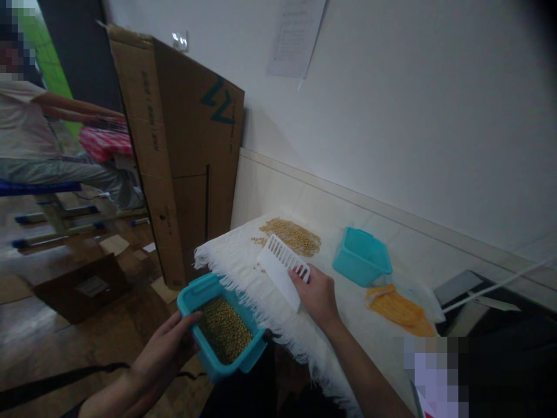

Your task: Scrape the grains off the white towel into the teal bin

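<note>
My left hand [174,342] grips the near-left side of a turquoise plastic box [209,287], thumb over the rim. Many small yellowish beans [226,328] lie inside this box, which I hold tilted just off the table's fringed edge. In my right hand [317,293] is a white plastic scraper [278,273] with a row of slots along its far end. It rests on or just above a white fringed cloth [230,247]. Beyond the scraper, a spread pile of beans [296,235] sits on the cloth, with a few strays beside it.
A second turquoise box [363,255] stands right of the pile, with an orange cloth-like item [398,307] near it. A tall cardboard box [187,145] leans at the table's left end. Another person [39,133] sits far left. A cardboard carton [82,284] lies on the floor.
</note>
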Motion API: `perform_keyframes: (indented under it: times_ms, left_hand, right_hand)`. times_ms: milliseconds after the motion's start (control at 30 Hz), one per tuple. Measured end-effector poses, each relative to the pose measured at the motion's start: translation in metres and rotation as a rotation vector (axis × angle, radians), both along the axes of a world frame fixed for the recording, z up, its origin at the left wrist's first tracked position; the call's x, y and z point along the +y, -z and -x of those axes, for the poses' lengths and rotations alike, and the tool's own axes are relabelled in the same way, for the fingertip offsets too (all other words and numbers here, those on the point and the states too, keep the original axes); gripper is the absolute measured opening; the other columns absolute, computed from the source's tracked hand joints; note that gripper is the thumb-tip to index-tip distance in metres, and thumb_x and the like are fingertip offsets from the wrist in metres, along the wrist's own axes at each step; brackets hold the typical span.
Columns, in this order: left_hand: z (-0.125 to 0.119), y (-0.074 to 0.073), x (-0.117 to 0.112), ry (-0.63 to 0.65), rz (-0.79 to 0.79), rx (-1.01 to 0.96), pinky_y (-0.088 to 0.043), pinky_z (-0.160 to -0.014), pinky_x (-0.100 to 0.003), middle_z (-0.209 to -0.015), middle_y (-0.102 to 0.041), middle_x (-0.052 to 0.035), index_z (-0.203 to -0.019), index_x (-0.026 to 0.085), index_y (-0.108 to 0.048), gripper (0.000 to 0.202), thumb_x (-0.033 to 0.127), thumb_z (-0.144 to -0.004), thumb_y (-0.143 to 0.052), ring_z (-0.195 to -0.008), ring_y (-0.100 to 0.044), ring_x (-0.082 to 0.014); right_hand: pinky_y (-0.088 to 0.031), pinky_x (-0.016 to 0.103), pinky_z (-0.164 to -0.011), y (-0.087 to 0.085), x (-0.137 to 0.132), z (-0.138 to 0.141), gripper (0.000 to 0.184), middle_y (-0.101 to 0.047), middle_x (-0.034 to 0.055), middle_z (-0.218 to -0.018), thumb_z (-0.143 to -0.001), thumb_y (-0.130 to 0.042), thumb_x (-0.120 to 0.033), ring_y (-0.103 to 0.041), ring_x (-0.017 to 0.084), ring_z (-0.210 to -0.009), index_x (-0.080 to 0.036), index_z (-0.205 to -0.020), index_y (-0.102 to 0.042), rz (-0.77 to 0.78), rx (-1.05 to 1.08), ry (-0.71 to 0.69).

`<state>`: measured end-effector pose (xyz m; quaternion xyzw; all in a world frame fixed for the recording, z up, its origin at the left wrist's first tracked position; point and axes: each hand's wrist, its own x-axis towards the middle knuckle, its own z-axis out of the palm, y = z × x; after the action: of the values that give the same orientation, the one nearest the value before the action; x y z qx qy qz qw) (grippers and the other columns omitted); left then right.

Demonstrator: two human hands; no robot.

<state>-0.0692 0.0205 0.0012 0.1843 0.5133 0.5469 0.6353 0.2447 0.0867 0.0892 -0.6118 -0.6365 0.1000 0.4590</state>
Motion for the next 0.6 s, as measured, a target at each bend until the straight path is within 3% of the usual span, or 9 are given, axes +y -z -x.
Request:
perform_keyframes:
  times_ms: [133, 267, 433, 600]
  left_hand:
    - [0.000, 0.000, 0.001, 0.001, 0.025, -0.009, -0.059, -0.065, -0.024, -0.080, -0.080, 0.0015, -0.098, 0.026, -0.086, 0.047, 0.044, -0.061, -0.106, -0.068, -0.069, -0.0148]
    - [-0.004, -0.015, 0.000, -0.018, 0.025, 0.010, -0.057, -0.060, -0.024, -0.065, -0.070, 0.0046, -0.088, 0.024, -0.083, 0.040, 0.037, -0.059, -0.107, -0.059, -0.063, -0.0136]
    - [-0.008, -0.034, 0.000, -0.038, 0.041, 0.033, -0.059, -0.063, -0.026, -0.077, -0.081, -0.0005, -0.089, 0.022, -0.082, 0.044, 0.029, -0.053, -0.106, -0.068, -0.070, -0.0169]
    - [-0.007, -0.034, 0.004, -0.018, 0.008, 0.062, -0.062, -0.073, -0.036, -0.090, -0.088, -0.0079, -0.100, 0.023, -0.083, 0.044, 0.035, -0.061, -0.101, -0.086, -0.080, -0.0291]
  right_hand:
    - [-0.047, 0.029, -0.058, 0.001, 0.001, 0.005, 0.034, -0.075, 0.0049, -0.063, -0.089, -0.068, -0.056, -0.067, 0.022, -0.059, -0.027, -0.070, -0.069, -0.001, -0.001, -0.006]
    - [-0.045, 0.029, -0.058, 0.002, 0.001, 0.009, 0.033, -0.075, 0.0053, -0.065, -0.092, -0.068, -0.052, -0.068, 0.022, -0.058, -0.026, -0.072, -0.071, -0.008, -0.040, -0.022]
    - [-0.046, 0.028, -0.060, 0.012, -0.007, 0.015, 0.032, -0.077, 0.0062, -0.069, -0.099, -0.067, -0.051, -0.071, 0.023, -0.059, -0.026, -0.086, -0.081, -0.013, -0.119, -0.054]
    - [-0.049, 0.028, -0.063, 0.022, -0.018, 0.024, 0.030, -0.082, 0.0105, -0.076, -0.104, -0.065, -0.044, -0.079, 0.026, -0.066, -0.023, -0.097, -0.086, -0.071, -0.199, -0.104]
